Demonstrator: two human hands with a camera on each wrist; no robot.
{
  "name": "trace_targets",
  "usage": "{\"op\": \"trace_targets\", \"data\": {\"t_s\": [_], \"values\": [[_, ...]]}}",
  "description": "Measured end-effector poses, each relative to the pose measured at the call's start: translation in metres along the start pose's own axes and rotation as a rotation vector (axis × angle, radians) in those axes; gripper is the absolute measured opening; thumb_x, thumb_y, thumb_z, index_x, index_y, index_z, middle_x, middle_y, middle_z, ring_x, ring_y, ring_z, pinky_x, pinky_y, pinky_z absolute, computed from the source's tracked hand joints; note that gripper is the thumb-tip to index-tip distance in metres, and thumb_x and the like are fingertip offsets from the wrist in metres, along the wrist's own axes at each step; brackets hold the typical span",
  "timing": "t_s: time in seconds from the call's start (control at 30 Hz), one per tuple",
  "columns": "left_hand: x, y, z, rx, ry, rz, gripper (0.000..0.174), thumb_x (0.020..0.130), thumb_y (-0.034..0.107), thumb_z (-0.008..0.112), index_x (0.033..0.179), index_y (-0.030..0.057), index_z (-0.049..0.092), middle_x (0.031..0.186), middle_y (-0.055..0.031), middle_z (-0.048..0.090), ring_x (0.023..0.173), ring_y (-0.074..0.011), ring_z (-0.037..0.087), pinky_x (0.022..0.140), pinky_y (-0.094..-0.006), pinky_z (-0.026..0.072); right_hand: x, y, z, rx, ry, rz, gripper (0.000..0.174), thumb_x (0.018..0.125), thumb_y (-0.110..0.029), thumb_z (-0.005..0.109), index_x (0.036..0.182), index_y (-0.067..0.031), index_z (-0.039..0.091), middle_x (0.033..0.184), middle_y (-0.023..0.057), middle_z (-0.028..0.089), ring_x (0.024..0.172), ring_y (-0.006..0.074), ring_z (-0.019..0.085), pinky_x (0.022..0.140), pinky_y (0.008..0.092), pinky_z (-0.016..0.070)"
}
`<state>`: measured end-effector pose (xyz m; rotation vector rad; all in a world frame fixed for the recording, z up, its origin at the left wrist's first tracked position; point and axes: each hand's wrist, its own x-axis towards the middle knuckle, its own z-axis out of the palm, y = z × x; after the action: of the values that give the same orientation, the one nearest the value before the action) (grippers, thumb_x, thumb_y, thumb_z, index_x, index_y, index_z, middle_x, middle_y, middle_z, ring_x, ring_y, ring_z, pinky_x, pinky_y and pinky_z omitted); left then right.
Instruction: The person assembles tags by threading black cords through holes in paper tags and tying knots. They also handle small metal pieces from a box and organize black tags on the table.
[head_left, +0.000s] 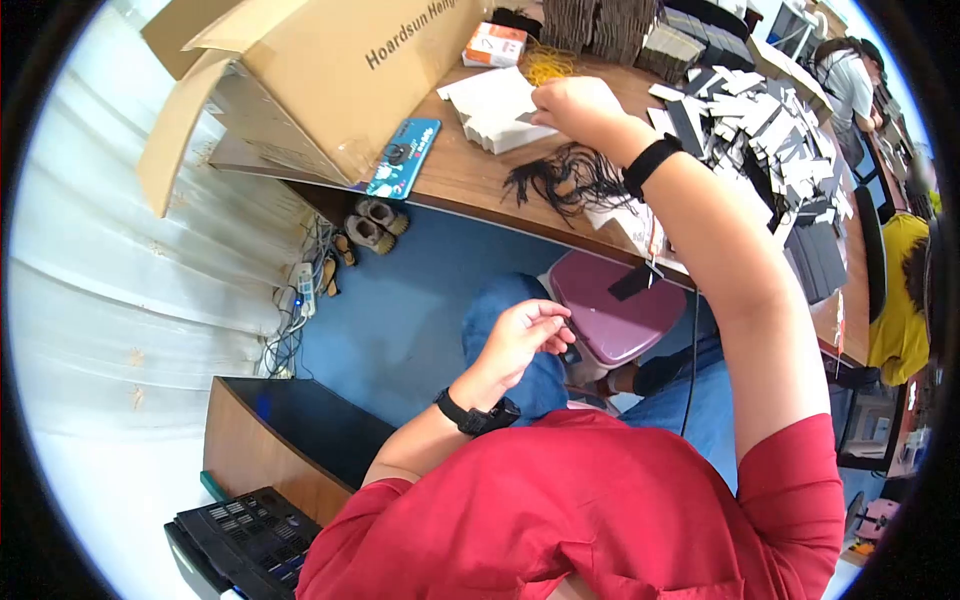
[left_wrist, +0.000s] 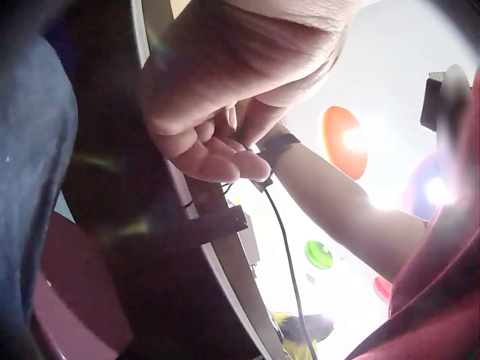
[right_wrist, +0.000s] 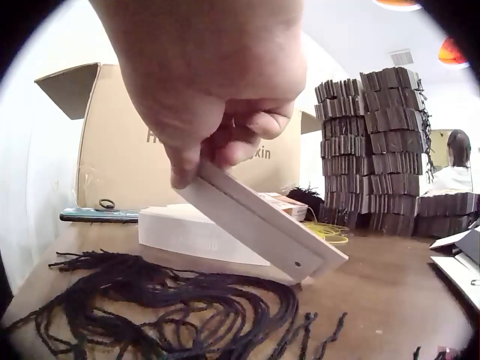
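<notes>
My right hand [head_left: 578,108] pinches the end of a white card tag [right_wrist: 262,221] with a small hole near its lower corner. The tag slants over the table in the right wrist view. Behind it lies a stack of white cards [right_wrist: 191,238], fanned unevenly in the head view [head_left: 497,108]. A bundle of black cords [right_wrist: 180,304] spreads in front. My left hand [head_left: 522,342] is above my lap, fingers curled in toward the thumb. A dark sliver shows at its fingertips [left_wrist: 251,165]; I cannot tell whether it is held.
A large cardboard box [head_left: 330,85] stands left, beside a blue-green package [head_left: 404,158]. Tall stacks of dark tags [right_wrist: 371,150] rise at the back near yellow cords [head_left: 548,64]. Loose black and white tags [head_left: 755,140] heap to the right. A purple stool [head_left: 620,305] stands below the table edge.
</notes>
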<state>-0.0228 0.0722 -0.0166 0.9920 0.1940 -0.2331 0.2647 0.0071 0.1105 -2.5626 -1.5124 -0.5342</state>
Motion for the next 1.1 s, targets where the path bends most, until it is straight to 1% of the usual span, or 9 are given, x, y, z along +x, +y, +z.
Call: {"op": "trace_targets", "data": {"t_s": [0.17, 0.27, 0.4, 0.47, 0.5, 0.57, 0.73, 0.8, 1.1], "values": [[-0.002, 0.006, 0.004, 0.023, 0.013, 0.052, 0.014, 0.092, 0.009, 0.055, 0.104, 0.0016, 0.058, 0.085, -0.0112, 0.066, 0.072, -0.0156, 0.063, 0.066, -0.0257, 0.0516, 0.01, 0.004, 0.013, -0.064, 0.074, 0.022, 0.009, 0.081, -0.012, 0.055, 0.081, -0.0094, 0.064, 0.084, 0.0099, 0.064, 0.076, 0.0294, 0.066, 0.065, 0.0393, 0.0529], [-0.002, 0.007, 0.007, 0.016, 0.044, 0.074, 0.012, 0.092, 0.01, 0.056, 0.102, 0.0026, 0.058, 0.085, -0.0109, 0.066, 0.073, -0.0159, 0.063, 0.066, -0.0266, 0.0515, 0.014, -0.003, 0.001, -0.071, 0.152, 0.186, 0.009, 0.081, -0.008, 0.054, 0.086, -0.0063, 0.06, 0.088, 0.0111, 0.062, 0.079, 0.0299, 0.065, 0.068, 0.0402, 0.0531], [0.006, 0.008, 0.005, 0.036, 0.044, 0.101, 0.01, 0.092, 0.009, 0.056, 0.099, 0.0031, 0.058, 0.085, -0.0108, 0.066, 0.073, -0.0161, 0.063, 0.067, -0.0274, 0.0516, -0.001, 0.001, -0.047, 0.094, 0.472, 0.408, 0.009, 0.08, -0.011, 0.056, 0.085, -0.0032, 0.056, 0.086, 0.0165, 0.061, 0.082, 0.0355, 0.063, 0.071, 0.0426, 0.0521], [0.01, 0.013, 0.009, 0.029, 0.049, 0.07, 0.009, 0.091, 0.009, 0.056, 0.099, 0.0032, 0.058, 0.086, -0.0108, 0.066, 0.074, -0.0161, 0.063, 0.067, -0.0275, 0.0516, -0.044, 0.003, -0.092, 0.329, 0.598, 0.472, 0.019, 0.079, -0.01, 0.059, 0.096, -0.0024, 0.058, 0.085, 0.0153, 0.063, 0.078, 0.028, 0.064, 0.071, 0.0349, 0.0514], [0.011, 0.017, 0.013, 0.023, 0.051, 0.077, 0.009, 0.091, 0.008, 0.056, 0.098, 0.0035, 0.058, 0.085, -0.0106, 0.066, 0.073, -0.0158, 0.063, 0.067, -0.0272, 0.0516, -0.072, 0.007, -0.107, 0.885, 0.579, 0.561, 0.031, 0.082, -0.007, 0.056, 0.112, -0.0008, 0.056, 0.09, 0.0133, 0.064, 0.081, 0.0208, 0.065, 0.072, 0.0311, 0.0514], [0.018, 0.016, 0.017, 0.002, 0.035, 0.105, 0.008, 0.091, 0.008, 0.056, 0.098, 0.0035, 0.059, 0.085, -0.0105, 0.066, 0.073, -0.0155, 0.063, 0.066, -0.0264, 0.0512, -0.141, -0.011, -0.13, 1.342, 0.678, 0.572, 0.038, 0.089, -0.005, 0.051, 0.124, 0.0079, 0.047, 0.097, 0.0121, 0.062, 0.082, 0.0177, 0.062, 0.073, 0.0274, 0.0508], [0.031, 0.004, 0.029, -0.004, 0.02, 0.091, 0.005, 0.091, 0.005, 0.052, 0.095, 0.0052, 0.055, 0.085, -0.0093, 0.065, 0.071, -0.014, 0.061, 0.062, -0.0239, 0.0489, -0.3, -0.076, -0.076, 1.685, 0.265, 1.066, 0.012, 0.089, -0.006, 0.055, 0.1, -0.0013, 0.055, 0.092, 0.0101, 0.064, 0.08, 0.0194, 0.066, 0.064, 0.0249, 0.0527], [0.033, -0.001, 0.036, -0.011, 0.015, 0.088, 0.006, 0.09, 0.003, 0.05, 0.094, 0.006, 0.054, 0.083, -0.0076, 0.063, 0.068, -0.0132, 0.058, 0.06, -0.0246, 0.0473, -0.325, -0.105, -0.045, 1.802, 0.379, 1.257, 0.009, 0.09, -0.005, 0.055, 0.098, -0.0025, 0.054, 0.09, 0.0096, 0.065, 0.083, 0.0194, 0.067, 0.065, 0.0251, 0.0536], [0.038, 0.001, 0.055, -0.097, 0.003, 0.085, 0.01, 0.086, -0.001, 0.047, 0.092, 0.003, 0.054, 0.077, -0.0074, 0.057, 0.062, -0.0131, 0.05, 0.057, -0.0253, 0.0415, -0.324, -0.145, 0.046, 1.869, 0.254, 1.365, 0.008, 0.093, -0.008, 0.052, 0.1, -0.0044, 0.051, 0.095, 0.0097, 0.065, 0.083, 0.0184, 0.067, 0.068, 0.0265, 0.054]]}}
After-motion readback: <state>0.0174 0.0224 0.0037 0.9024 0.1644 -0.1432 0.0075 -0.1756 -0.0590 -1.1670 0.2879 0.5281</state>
